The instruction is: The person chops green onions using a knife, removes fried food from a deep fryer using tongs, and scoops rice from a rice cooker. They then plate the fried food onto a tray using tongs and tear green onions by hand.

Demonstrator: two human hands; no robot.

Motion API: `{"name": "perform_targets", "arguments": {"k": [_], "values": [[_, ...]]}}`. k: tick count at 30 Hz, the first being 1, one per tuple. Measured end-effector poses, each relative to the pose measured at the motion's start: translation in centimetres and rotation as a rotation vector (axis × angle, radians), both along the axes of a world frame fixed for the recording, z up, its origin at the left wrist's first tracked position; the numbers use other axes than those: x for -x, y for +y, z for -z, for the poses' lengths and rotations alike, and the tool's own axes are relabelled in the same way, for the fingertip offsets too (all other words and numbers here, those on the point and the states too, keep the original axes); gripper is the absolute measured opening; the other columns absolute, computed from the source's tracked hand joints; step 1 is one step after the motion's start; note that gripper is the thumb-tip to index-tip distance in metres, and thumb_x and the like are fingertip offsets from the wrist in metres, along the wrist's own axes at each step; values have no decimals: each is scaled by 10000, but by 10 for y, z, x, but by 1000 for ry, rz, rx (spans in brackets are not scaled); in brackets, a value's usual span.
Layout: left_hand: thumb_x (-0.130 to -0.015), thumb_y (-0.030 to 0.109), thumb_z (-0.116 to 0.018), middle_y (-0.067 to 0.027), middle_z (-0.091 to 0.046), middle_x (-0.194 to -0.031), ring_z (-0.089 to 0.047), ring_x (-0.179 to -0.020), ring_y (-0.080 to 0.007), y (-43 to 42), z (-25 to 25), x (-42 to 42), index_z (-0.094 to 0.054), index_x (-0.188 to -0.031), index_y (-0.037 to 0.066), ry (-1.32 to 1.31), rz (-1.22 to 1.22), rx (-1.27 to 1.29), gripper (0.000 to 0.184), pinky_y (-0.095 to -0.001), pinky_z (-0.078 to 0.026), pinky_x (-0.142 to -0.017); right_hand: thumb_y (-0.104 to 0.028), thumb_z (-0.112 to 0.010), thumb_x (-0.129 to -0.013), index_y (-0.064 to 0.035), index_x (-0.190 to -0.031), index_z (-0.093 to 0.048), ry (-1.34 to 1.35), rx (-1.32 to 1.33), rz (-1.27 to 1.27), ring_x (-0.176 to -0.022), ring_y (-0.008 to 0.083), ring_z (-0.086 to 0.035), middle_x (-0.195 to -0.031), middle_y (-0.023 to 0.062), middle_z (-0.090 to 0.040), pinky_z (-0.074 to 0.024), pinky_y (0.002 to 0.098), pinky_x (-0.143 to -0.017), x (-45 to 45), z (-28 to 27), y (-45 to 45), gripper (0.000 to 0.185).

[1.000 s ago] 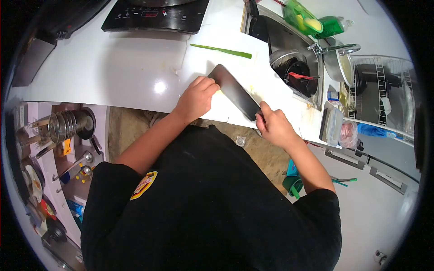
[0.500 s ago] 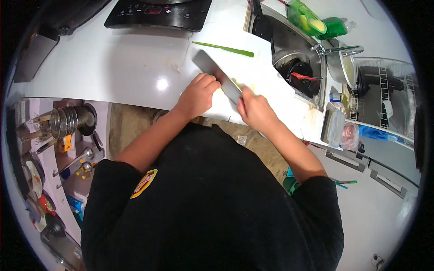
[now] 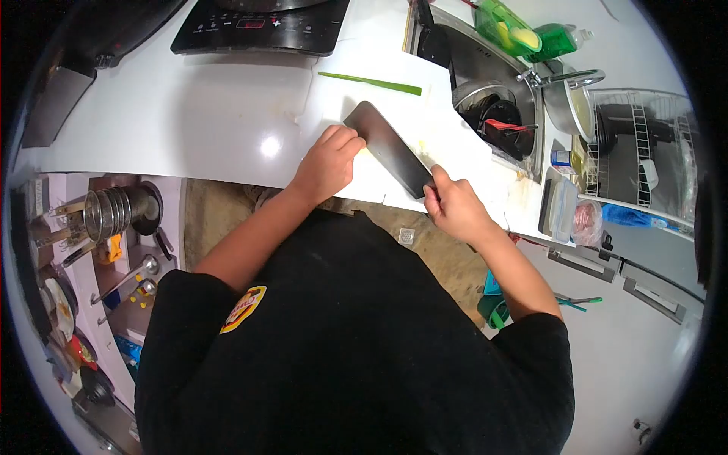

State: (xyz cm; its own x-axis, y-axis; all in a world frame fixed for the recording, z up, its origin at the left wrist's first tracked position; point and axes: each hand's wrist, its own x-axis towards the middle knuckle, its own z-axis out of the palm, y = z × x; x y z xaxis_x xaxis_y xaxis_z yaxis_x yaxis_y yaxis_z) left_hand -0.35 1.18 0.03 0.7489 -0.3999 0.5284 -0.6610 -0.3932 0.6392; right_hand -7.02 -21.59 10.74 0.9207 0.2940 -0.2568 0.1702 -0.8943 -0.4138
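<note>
My right hand is closed round the handle end of a broad-bladed kitchen knife. The blade slants up and left over the white work surface, its wide flat side showing. Near the blade's left side, my left hand has its fingers curled together. A sliver of pale yellow shows by those fingertips, but what they hold is mostly hidden. Small yellowish bits lie just right of the blade. Farther back rests a long green stalk or leaf.
A black induction cooker with a pot sits at the back. On the right, a sink contains dark cookware, beside a faucet and a green bottle. Shelves with strainers stand lower left; a dish rack is far right.
The knife and my right hand have moved right and slightly toward me. The blade's flat side faces up more. My left hand has barely moved.
</note>
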Motion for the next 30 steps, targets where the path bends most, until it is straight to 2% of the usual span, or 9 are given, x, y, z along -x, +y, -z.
{"name": "perform_targets", "arguments": {"k": [3,5,8,11,18,20,22,25,30], "values": [[-657,-92,-542,-106,-563,-943,-530,-951,-281,1,-1,1,-593,-908,10,-39,-7,-40,276,-349,-460,-831,-67,-558,-842,23,-982,-435,6,-23,4,-537,397,-574,-596,210,-573,-452,451,-523,-1,-6,5,207],[-655,-92,-540,-108,-562,-947,-530,-948,-281,0,0,0,-593,-915,9,-28,-3,-23,284,-350,-459,-834,-111,-528,-863,18,-912,-432,65,-1,43,-606,459,-576,-583,257,-553,-460,525,-587,-3,-11,11,168],[-657,-87,-542,-110,-561,-953,-528,-946,-285,1,2,0,-591,-924,9,-2,8,-42,288,-354,-457,-838,-118,-519,-865,25,-910,-428,32,7,43,-622,465,-582,-607,266,-563,-470,531,-603,-11,11,24,176],[-701,-73,-562,-135,-561,-942,-532,-931,-317,0,-1,1,-599,-914,8,35,-4,-3,231,-383,-459,-811,-119,-516,-863,27,-904,-426,-62,-58,40,-624,468,-585,-613,270,-566,-481,530,-618,-35,23,47,176],[-725,-48,-564,-128,-560,-954,-528,-937,-313,3,2,1,-606,-929,10,31,-33,4,216,-390,-453,-823,-115,-514,-861,11,-919,-427,-64,-114,1,-617,455,-589,-618,250,-576,-473,526,-612,-34,25,28,164],[-737,-31,-573,-116,-561,-952,-521,-941,-305,7,3,3,-608,-931,14,45,32,8,202,-387,-448,-827,-96,-547,-852,44,-1029,-459,-157,-141,78,-554,407,-582,-592,217,-564,-456,460,-531,-23,27,21,242],[-743,-18,-583,-110,-560,-950,-516,-942,-302,7,0,3,-609,-927,18,21,6,-23,190,-386,-443,-831,-95,-545,-853,26,-994,-464,-82,-88,130,-549,406,-578,-579,218,-557,-449,468,-528,-18,18,25,203],[-728,-10,-607,-84,-564,-957,-513,-947,-283,3,-1,4,-616,-918,35,-20,-35,-66,195,-371,-447,-831,-87,-539,-852,9,-906,-443,-111,-80,7,-542,422,-562,-577,221,-553,-441,482,-530,-16,18,28,147],[-711,-8,-621,-56,-569,-939,-516,-942,-264,7,-2,0,-622,-895,53,44,0,-64,194,-361,-455,-815,-89,-537,-856,6,-890,-432,-113,-73,82,-542,425,-558,-571,228,-547,-435,483,-529,-16,21,14,145]]}}
